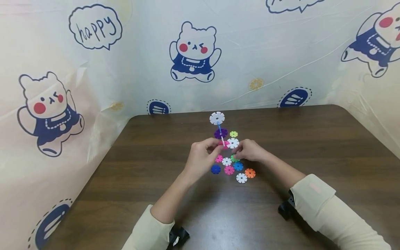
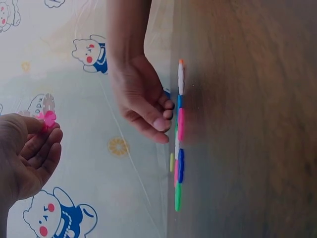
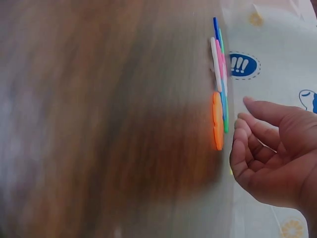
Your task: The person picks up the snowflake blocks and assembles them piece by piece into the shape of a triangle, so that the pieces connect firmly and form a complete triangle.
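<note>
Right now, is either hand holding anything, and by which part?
The left hand pinches a pink disc by its edge, between thumb and fingers. The right hand holds nothing that shows.

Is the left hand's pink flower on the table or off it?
Off: in the left wrist view, the left hand holds the pink flower above the table.

The left fingers (image 2: 49,154) pinch; the right fingers (image 3: 240,157) curl loosely.

Can't see all the held pink disc (image 1: 226,143) behind the left hand (image 1: 202,157), nor the sleeves (image 1: 334,211) past the bottom edge!
</note>
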Available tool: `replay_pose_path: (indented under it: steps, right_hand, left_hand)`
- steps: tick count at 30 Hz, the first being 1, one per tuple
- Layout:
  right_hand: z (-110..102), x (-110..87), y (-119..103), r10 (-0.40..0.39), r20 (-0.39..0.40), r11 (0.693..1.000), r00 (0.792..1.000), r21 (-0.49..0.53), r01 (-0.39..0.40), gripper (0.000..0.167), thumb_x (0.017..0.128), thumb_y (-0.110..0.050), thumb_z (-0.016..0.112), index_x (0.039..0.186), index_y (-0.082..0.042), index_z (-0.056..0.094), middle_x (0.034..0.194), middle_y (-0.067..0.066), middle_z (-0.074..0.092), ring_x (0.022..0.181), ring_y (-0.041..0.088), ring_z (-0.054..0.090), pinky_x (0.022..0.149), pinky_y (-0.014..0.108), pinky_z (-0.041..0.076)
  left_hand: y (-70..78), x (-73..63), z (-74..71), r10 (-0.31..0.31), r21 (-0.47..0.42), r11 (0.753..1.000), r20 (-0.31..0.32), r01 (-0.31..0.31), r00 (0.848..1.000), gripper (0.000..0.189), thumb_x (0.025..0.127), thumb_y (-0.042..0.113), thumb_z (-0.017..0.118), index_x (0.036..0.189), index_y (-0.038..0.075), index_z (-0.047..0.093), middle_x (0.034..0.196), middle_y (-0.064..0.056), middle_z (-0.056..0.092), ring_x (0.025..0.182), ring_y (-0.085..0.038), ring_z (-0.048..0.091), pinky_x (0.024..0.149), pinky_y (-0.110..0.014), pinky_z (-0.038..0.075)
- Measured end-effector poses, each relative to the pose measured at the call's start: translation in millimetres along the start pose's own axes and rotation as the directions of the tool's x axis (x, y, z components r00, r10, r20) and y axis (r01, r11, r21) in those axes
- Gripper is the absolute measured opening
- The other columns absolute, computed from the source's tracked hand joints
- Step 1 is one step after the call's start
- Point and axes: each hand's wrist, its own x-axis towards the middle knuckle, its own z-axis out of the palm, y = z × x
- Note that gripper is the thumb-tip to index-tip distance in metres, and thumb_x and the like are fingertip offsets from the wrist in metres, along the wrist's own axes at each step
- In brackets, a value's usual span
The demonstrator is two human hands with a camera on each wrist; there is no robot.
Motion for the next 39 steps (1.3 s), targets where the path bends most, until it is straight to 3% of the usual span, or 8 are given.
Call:
replay_pose_path:
  steps: [11, 20, 27, 32, 36, 39]
  right_hand:
    - [6, 2.1, 5, -0.033, -0.01, 0.998, 0.999, -0.059, 0.032, 0.025, 0.078, -0.008, 0.074, 0.101, 0.0, 0.066, 0.063, 0.003, 0.052, 0.056, 0.014, 0.046, 0.052, 0.024, 0.039]
    - [2, -1.6, 7, -0.075, -0.034, 0.992, 0.997, -0.107, 0.071, 0.011, 0.078, -0.007, 0.074, 0.08, -0.006, 0.064, 0.065, 0.002, 0.053, 0.061, 0.015, 0.047, 0.057, 0.027, 0.039]
    - [1, -2.2, 6, -0.076, 0.013, 0.986, 0.997, -0.151, 0.077, 0.02, 0.076, -0.009, 0.076, 0.092, -0.004, 0.065, 0.069, 0.002, 0.052, 0.063, 0.015, 0.046, 0.057, 0.027, 0.039]
    - [2, -2.3, 6, -0.091, 0.004, 0.98, 0.996, -0.179, 0.09, 0.021, 0.074, -0.008, 0.077, 0.088, -0.005, 0.062, 0.073, 0.002, 0.053, 0.067, 0.016, 0.047, 0.061, 0.028, 0.04]
    - [-1, -4.2, 7, -0.073, -0.011, 0.988, 0.997, -0.136, 0.071, 0.019, 0.075, -0.005, 0.075, 0.085, -0.005, 0.059, 0.072, 0.003, 0.054, 0.065, 0.017, 0.049, 0.059, 0.028, 0.042]
    - [-6, -8.3, 4, -0.043, -0.025, 0.998, 0.999, -0.038, 0.042, 0.014, 0.078, -0.004, 0.072, 0.086, -0.003, 0.061, 0.07, 0.005, 0.055, 0.06, 0.017, 0.052, 0.056, 0.028, 0.045]
  left_hand:
    - [2.3, 0.5, -1.8, -0.006, -0.005, 1.0, -0.012, 0.006, 1.0, 0.011, 0.084, 0.008, 0.068, 0.094, 0.001, 0.068, 0.082, -0.004, 0.068, 0.068, -0.008, 0.06, 0.062, -0.021, 0.052]
    - [-0.3, -0.3, -1.6, 0.001, -0.023, 1.0, -0.026, -0.001, 1.0, 0.009, 0.086, 0.007, 0.066, 0.092, 0.0, 0.068, 0.081, -0.007, 0.069, 0.065, -0.01, 0.06, 0.061, -0.023, 0.052]
    - [-3.0, -0.2, -1.7, 0.012, -0.021, 1.0, -0.034, -0.012, 0.999, 0.008, 0.085, 0.007, 0.066, 0.09, 0.001, 0.068, 0.079, -0.006, 0.069, 0.066, -0.009, 0.06, 0.062, -0.023, 0.052]
    - [-2.7, -0.5, -2.1, 0.008, -0.028, 1.0, -0.036, -0.009, 0.999, 0.007, 0.086, 0.007, 0.066, 0.09, 0.001, 0.068, 0.079, -0.007, 0.069, 0.067, -0.008, 0.06, 0.062, -0.022, 0.052]
    - [-3.1, -0.7, -2.5, 0.003, -0.034, 0.999, -0.033, -0.004, 0.999, 0.008, 0.086, 0.008, 0.066, 0.091, 0.001, 0.069, 0.08, -0.007, 0.069, 0.067, -0.01, 0.06, 0.063, -0.022, 0.052]
    - [-3.4, -0.9, -2.8, -0.001, -0.037, 0.999, -0.031, 0.0, 1.0, 0.009, 0.086, 0.007, 0.066, 0.091, 0.001, 0.068, 0.08, -0.007, 0.069, 0.067, -0.011, 0.062, 0.063, -0.022, 0.052]
